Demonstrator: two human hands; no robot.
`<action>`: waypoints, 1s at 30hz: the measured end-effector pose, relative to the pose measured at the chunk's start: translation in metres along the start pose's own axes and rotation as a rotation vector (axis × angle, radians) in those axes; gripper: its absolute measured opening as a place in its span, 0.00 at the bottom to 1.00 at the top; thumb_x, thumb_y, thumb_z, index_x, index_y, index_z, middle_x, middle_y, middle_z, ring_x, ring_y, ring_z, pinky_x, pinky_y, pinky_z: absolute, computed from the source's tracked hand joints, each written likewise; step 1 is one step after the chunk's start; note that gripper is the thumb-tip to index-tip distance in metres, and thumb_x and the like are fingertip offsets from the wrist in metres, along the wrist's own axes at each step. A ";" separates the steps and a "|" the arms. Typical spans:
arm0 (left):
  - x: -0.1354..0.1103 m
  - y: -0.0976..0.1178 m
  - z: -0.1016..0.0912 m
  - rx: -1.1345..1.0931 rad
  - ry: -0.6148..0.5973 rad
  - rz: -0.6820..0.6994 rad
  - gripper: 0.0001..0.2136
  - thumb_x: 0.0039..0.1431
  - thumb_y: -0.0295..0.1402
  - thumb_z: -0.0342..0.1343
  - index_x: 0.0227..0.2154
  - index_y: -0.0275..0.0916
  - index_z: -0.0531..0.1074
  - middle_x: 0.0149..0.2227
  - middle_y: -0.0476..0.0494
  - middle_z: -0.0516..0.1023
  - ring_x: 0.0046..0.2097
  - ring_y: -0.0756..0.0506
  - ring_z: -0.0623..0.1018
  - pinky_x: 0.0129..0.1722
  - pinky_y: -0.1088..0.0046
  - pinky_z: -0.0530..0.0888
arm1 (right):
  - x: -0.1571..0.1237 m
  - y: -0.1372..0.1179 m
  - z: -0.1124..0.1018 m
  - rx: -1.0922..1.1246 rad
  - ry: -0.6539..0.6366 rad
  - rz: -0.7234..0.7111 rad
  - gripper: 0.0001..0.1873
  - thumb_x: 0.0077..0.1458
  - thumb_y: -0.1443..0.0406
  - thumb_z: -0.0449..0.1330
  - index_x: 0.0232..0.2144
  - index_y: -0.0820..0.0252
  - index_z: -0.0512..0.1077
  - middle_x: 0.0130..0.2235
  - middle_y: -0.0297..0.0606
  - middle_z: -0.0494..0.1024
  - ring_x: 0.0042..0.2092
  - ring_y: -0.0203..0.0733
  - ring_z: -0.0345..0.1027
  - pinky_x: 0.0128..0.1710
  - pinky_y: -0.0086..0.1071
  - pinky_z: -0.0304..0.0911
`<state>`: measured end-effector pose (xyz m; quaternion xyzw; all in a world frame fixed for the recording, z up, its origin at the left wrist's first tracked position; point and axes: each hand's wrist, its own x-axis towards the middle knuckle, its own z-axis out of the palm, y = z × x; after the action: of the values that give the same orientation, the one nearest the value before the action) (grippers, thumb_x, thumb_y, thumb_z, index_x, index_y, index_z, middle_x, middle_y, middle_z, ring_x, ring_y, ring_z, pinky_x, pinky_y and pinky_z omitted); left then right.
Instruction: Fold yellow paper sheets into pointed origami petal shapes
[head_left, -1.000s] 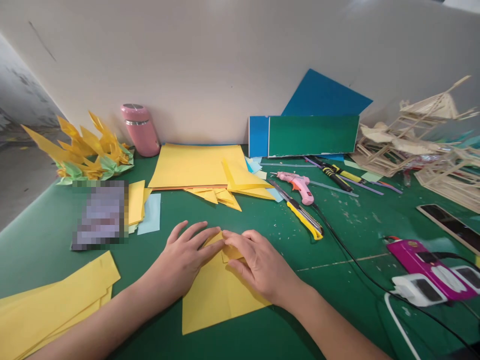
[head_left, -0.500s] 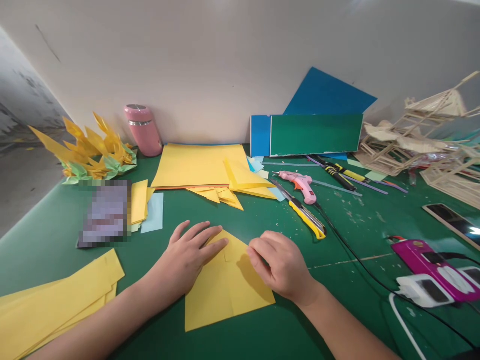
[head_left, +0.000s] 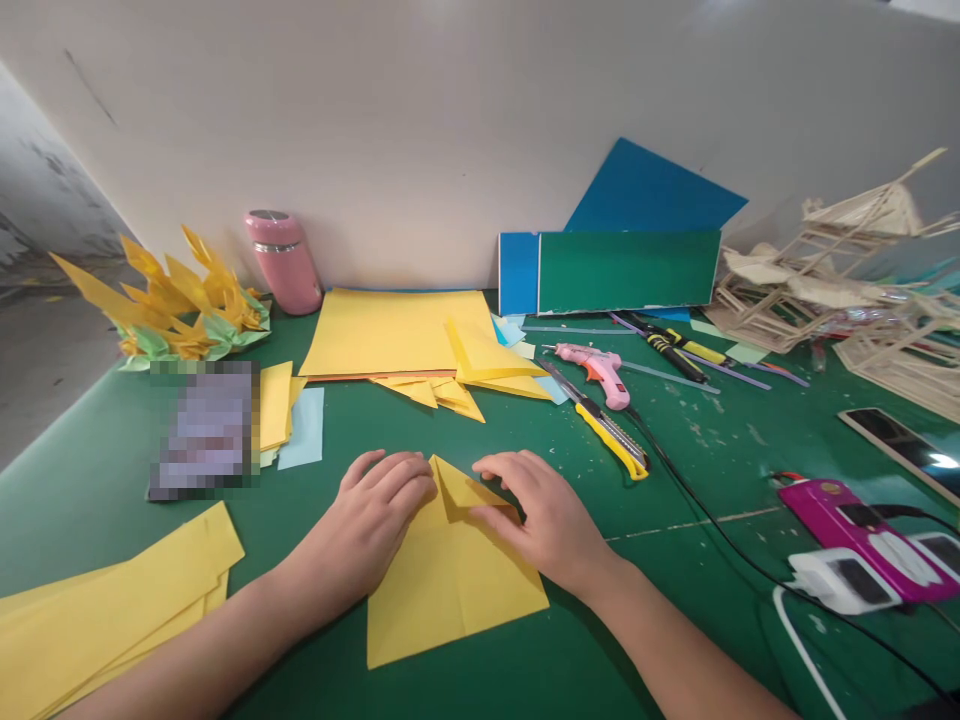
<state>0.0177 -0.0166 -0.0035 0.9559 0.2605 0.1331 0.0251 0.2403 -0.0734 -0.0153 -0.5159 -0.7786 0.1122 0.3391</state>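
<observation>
Here, in the head view, a yellow paper sheet [head_left: 450, 590] lies on the green desk [head_left: 712, 470] near the middle of its near edge, with one corner pointing to the far edge and a small triangular flap [head_left: 459, 490] folded down at that corner. The left hand [head_left: 364, 535] rests flat and unclenched on the sheet's left upper edge, with its fingers [head_left: 405, 480] spread and touching the paper beside the flap. The right hand [head_left: 551, 520] lies over the right end of the flap, fingers curved across it and thumb against its lower edge; whether it pinches the flap or only presses on it, I cannot tell.

At the near left corner sits a fanned stack of yellow sheets [head_left: 112, 610]. Against the far edge, in the middle, is a larger pile of yellow paper [head_left: 382, 330] with folded triangles on its near side. Left of it stands a pink flask [head_left: 283, 262], and further left a cluster of yellow and green paper flowers [head_left: 180, 305]. Right of the pile, a pink glue gun [head_left: 596, 368] and a yellow utility knife [head_left: 611, 432] lie near each other. Blue and green cards [head_left: 626, 268] lean at the far edge. Wooden stick models [head_left: 847, 290] fill the far right corner, and a magenta power strip [head_left: 847, 515] lies by the right edge.
</observation>
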 end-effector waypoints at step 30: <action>0.002 0.008 -0.006 -0.100 -0.193 -0.051 0.18 0.67 0.37 0.42 0.58 0.43 0.63 0.62 0.42 0.66 0.60 0.38 0.67 0.54 0.56 0.63 | 0.001 0.007 0.007 -0.130 0.235 -0.054 0.16 0.61 0.74 0.51 0.40 0.59 0.78 0.31 0.40 0.75 0.33 0.41 0.69 0.31 0.32 0.64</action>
<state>0.0218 -0.0221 0.0041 0.9550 0.2740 0.0525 0.1011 0.2410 -0.0677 -0.0237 -0.5253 -0.7527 -0.0088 0.3968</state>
